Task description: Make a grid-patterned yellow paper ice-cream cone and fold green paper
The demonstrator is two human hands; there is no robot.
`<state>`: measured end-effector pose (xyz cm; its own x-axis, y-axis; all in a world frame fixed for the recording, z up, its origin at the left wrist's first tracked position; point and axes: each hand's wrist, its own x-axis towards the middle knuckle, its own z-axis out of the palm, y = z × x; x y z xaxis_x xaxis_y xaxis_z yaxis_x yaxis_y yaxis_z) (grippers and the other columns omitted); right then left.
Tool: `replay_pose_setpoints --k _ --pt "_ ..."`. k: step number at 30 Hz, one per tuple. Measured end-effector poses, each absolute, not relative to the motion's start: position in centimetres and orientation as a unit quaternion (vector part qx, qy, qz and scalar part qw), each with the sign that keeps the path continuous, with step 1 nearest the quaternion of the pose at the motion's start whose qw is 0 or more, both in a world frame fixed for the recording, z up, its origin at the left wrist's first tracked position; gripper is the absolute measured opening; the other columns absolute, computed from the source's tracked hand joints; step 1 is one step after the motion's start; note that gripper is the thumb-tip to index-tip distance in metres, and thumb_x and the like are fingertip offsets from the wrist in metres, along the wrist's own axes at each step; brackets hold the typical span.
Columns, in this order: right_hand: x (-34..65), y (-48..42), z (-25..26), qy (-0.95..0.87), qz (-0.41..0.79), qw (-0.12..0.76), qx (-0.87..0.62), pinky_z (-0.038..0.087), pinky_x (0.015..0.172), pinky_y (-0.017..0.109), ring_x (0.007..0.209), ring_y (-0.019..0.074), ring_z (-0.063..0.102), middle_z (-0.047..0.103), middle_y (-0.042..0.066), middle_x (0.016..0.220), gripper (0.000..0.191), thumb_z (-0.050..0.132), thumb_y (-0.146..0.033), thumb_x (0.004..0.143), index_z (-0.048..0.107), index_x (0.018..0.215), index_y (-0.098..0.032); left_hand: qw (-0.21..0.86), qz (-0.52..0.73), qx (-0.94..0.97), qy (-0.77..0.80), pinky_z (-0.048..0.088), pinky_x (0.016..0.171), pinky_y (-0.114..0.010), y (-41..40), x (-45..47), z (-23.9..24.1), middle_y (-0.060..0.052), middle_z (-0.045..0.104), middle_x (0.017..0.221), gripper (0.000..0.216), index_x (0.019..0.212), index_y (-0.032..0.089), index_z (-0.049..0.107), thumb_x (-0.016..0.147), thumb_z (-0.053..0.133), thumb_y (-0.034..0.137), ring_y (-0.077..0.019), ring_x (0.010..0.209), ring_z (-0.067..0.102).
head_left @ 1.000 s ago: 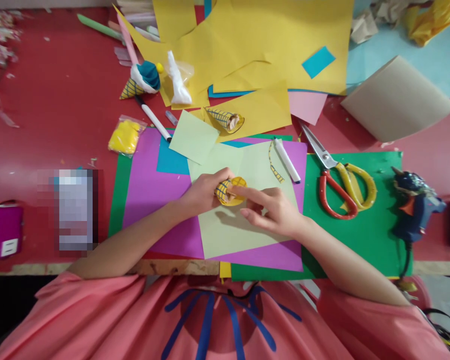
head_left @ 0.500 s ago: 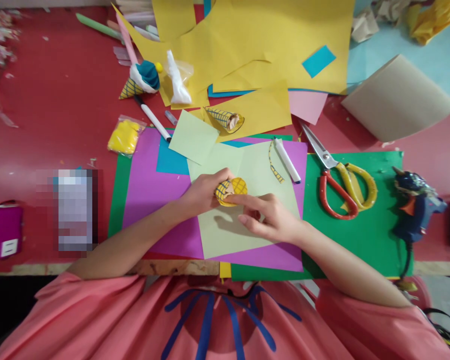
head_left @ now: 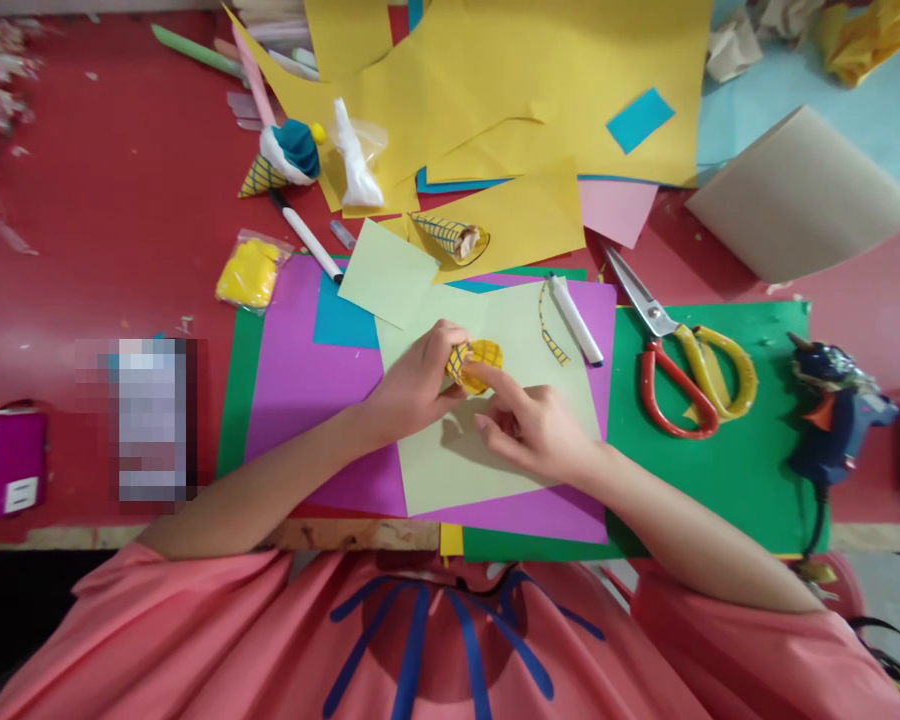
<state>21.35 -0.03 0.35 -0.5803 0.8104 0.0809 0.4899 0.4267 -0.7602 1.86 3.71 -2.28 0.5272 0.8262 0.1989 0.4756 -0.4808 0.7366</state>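
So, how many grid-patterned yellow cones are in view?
3: the held cone in the left hand, a second cone on a yellow sheet beyond, and the blue-topped cone at upper left. More may be hidden.

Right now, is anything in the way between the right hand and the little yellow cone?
Nothing visible is. The left hand holds the cone, and the right hand has a finger at its open end. The white marker and scissors lie off to the side.

The red table [head_left: 120, 200] bears green paper [head_left: 750, 490], light-blue paper [head_left: 817, 125] and a purple object [head_left: 7, 450].
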Motion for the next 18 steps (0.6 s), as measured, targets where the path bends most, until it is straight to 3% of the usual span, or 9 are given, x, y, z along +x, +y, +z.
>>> replay_pose_setpoints --k 3,11,18 --pt "21.3 -0.3 0.0 -0.841 0.301 0.214 -0.394 0.031 0.047 0.021 0.043 0.0087 0.05 0.058 -0.006 0.052 0.044 0.042 -0.027 0.092 0.041 0.134 -0.011 0.385 0.245 0.782 0.424 0.046 0.067 -0.024 3.5 1.8 -1.9 -0.002 0.06 0.095 0.034 0.111 0.022 0.039 0.083 0.056 0.029 -0.0137 0.081 0.06" --pt "20.7 -0.6 0.2 -0.87 0.203 0.186 -0.409 0.023 0.043 0.027 0.039 0.0102 0.048 0.06 -0.004 0.052 0.041 0.041 -0.031 0.092 0.049 0.126 -0.009 0.355 0.233 0.811 0.403 0.044 0.065 -0.023 3.8 2.3 -1.1 -0.001 0.061 0.094 0.027 0.102 0.021 0.044 0.077 0.056 0.019 -0.0126 0.077 0.057" --pt "21.2 -0.4 0.5 -0.865 0.168 0.265 -0.392 0.036 0.049 0.025 0.046 0.0097 0.054 0.064 -0.004 0.058 0.039 0.043 -0.026 0.094 0.047 0.13 -0.012 0.371 0.234 0.783 0.44 0.042 0.061 -0.021 3.8 2.0 -1.1 0.0 0.061 0.092 0.031 0.103 0.022 0.041 0.076 0.057 0.021 -0.0116 0.074 0.058"
